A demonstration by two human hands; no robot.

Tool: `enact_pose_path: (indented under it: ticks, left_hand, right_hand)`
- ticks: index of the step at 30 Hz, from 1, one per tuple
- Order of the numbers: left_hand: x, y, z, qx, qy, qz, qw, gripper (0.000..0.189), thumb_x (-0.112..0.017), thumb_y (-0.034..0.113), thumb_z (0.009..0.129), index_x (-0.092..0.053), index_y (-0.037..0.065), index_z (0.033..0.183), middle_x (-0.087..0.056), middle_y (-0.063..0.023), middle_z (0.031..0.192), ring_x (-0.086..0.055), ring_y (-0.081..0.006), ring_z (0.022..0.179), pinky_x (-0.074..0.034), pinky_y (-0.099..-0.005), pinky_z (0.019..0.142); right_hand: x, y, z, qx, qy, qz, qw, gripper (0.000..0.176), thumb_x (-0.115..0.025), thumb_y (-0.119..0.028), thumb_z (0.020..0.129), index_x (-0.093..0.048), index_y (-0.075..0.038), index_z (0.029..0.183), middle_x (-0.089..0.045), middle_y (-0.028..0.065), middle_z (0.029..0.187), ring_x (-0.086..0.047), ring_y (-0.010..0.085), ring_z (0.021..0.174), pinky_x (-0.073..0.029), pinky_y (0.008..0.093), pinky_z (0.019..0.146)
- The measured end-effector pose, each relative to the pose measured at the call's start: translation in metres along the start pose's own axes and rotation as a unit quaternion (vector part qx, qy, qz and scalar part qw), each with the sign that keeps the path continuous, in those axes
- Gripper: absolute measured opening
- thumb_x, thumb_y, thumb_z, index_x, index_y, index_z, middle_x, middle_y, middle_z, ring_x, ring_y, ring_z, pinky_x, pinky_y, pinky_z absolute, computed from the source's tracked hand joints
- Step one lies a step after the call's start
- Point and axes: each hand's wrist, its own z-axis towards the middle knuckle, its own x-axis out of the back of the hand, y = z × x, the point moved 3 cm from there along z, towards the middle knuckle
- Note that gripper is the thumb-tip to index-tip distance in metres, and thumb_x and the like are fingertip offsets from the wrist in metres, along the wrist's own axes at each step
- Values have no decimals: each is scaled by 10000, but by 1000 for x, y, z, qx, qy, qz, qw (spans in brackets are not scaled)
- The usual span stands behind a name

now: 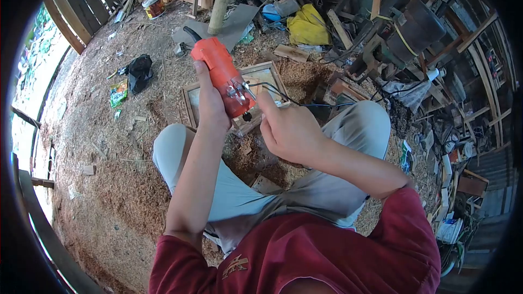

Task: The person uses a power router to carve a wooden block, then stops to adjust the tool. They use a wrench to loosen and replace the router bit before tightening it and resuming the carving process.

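An orange power tool (218,68) with a black cord end at its top is held up in front of my knees. My left hand (211,100) is wrapped round its left side, the thumb along the body. At the tool's metal lower part, my right hand (289,130) has its index finger and thumb closed near a thin metal piece; the other fingers are curled in. Below the tool lies a wooden frame (190,110) with a pale panel, partly hidden by the tool and hands.
Wood shavings cover the ground round my crossed legs. A yellow cloth (309,26), a wood offcut (292,53) and a dark motor (417,30) lie ahead and right. To the left are a black bag (140,72), a green packet (118,92) and a tin (153,6).
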Motion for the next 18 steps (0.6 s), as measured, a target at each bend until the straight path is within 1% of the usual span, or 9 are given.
enact_pose_path:
  ticks: [4, 7, 10, 13, 16, 18]
  left_hand:
    - [2, 1, 2, -8, 6, -9, 1000, 728, -377, 727, 1032, -534, 98, 1362, -683, -125, 1016, -701, -223, 837, -608, -394, 709]
    - [6, 2, 3, -11, -6, -15, 1000, 722, -394, 721, 1031, -535, 102, 1374, -685, -119, 1048, -706, -226, 867, -615, -399, 733]
    - [3, 4, 0, -1, 0, -44, 999, 714, -412, 714, 1030, -537, 110, 1389, -687, -109, 1085, -711, -230, 903, -623, -404, 768]
    - [2, 5, 1, -4, 4, -48, 999, 705, -430, 706, 1029, -537, 118, 1403, -689, -101, 1104, -712, -230, 936, -627, -415, 794]
    - [-1, 7, -2, 0, -24, -66, 998, 707, -436, 707, 1025, -550, 110, 1385, -687, -101, 1113, -708, -224, 948, -625, -413, 802]
    - [-1, 5, -3, 3, -37, -57, 998, 717, -441, 716, 1019, -555, 104, 1375, -685, -99, 1115, -706, -218, 954, -623, -407, 806]
  right_hand:
    - [-6, 0, -3, 21, -4, -9, 1000, 327, -581, -80, 933, -442, 14, 1214, -612, 169, 588, -634, 394, 526, -483, 519, 495]
    - [-24, 3, -10, 18, -2, -9, 1000, 378, -588, -66, 927, -453, 29, 1267, -605, 151, 582, -630, 378, 510, -487, 501, 495]
    - [-36, 8, -14, 71, 94, 3, 993, 404, -598, -50, 921, -474, 32, 1297, -610, 135, 602, -629, 358, 507, -492, 478, 501]
    - [-34, 7, -17, 60, 74, -3, 995, 400, -603, -40, 921, -489, 32, 1297, -629, 144, 654, -635, 348, 528, -500, 460, 522]
    - [-24, 4, -20, 2, 41, 15, 999, 404, -600, -26, 928, -490, 37, 1312, -640, 161, 694, -650, 352, 572, -506, 460, 546]
    - [-25, 8, -24, 24, 79, 26, 996, 392, -597, -14, 933, -497, 39, 1309, -640, 165, 700, -655, 358, 590, -506, 465, 553]
